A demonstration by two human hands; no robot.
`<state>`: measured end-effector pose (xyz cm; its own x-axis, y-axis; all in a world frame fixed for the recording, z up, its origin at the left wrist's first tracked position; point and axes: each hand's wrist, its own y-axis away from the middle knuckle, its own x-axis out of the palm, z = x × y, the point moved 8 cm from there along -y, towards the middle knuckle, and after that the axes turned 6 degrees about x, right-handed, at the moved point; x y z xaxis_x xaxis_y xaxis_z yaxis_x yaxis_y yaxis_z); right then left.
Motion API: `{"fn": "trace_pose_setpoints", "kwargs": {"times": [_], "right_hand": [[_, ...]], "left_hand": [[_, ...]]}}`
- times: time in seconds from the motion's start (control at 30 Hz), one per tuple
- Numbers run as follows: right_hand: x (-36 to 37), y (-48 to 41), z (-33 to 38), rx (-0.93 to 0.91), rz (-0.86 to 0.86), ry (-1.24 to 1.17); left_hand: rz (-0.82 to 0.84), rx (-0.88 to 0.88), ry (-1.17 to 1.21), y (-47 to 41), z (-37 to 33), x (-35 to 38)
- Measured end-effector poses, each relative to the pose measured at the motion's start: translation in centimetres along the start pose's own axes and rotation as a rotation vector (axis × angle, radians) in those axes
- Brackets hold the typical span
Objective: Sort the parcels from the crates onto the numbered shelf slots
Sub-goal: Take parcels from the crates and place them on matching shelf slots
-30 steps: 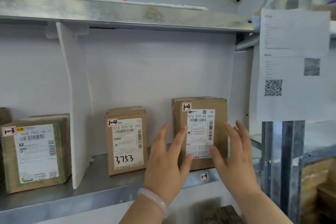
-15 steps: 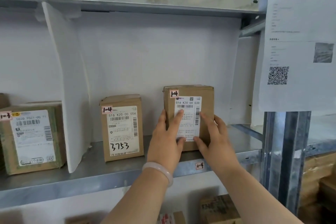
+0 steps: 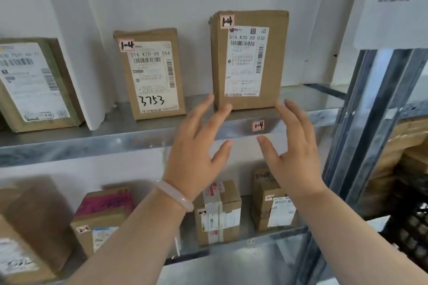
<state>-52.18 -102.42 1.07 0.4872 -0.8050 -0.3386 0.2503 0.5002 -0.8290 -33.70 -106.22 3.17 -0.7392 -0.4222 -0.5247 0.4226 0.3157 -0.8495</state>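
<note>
Upper galvanised metal shelf [image 3: 69, 143], front lip running L to R, w/ a small pink slot sticker marked 1-4 [image 3: 258, 126] on the lip; standing upright just behind that lip, directly above the sticker, is the tall brown cardboard parcel w/ white shipping label reading 516 K20 00 030 [image 3: 249, 60], a pink 1-4 tag at its top L corner, its back near the white wall; L hand [image 3: 196, 150] and R hand [image 3: 294, 152] both released, fingers spread, palms facing the parcel, held in front of and below the shelf lip, fingertips near the parcel's bottom edge but, as far as can be seen, not touching it; pale stone bangle [image 3: 174, 194] on the L wrist; to the parcel's L, w/ a clear strip of bare shelf between, a shorter brown cardboard parcel handwritten 3753 [image 3: 152, 74], also tagged 1-4, leaning slightly back; further L, a white foam divider panel [image 3: 92, 65] standing on edge, then a green-taped cardboard parcel [image 3: 34, 85] in the next slot; R of the tall parcel, open shelf up to the grey steel upright post [image 3: 370, 122], where a white paper sheet w/ QR code [image 3: 393, 7] hangs; lower shelf carries several small brown parcels tagged 2-3 [image 3: 102, 217] and 2-4 [image 3: 217, 213], partly hidden by the forearms.
</note>
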Motion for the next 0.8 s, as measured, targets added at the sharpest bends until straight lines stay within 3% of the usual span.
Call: {"fn": "trace_pose_setpoints", "kwargs": {"times": [0.13,0.33,0.57,0.67,0.8], "right_hand": [[2.7,6.9,-1.4,0.061,0.192,-0.047],[7.3,15.4,-5.8,0.341,0.518,-0.074],[12.1,20.7,-8.9,0.708,0.72,-0.074],[14.1,21.8,-9.0,0.745,0.778,-0.172],[15.5,22.3,-9.6,0.751,0.772,-0.241]], "left_hand": [[0.156,-0.051,0.05,7.2,-0.6,2.5],[0.218,-0.363,0.207,17.6,1.3,6.4],[0.19,-0.711,0.312,22.7,2.3,10.5],[0.19,-0.851,0.397,24.0,3.4,12.0],[0.275,-0.9,0.469,25.0,4.6,13.9]]}}
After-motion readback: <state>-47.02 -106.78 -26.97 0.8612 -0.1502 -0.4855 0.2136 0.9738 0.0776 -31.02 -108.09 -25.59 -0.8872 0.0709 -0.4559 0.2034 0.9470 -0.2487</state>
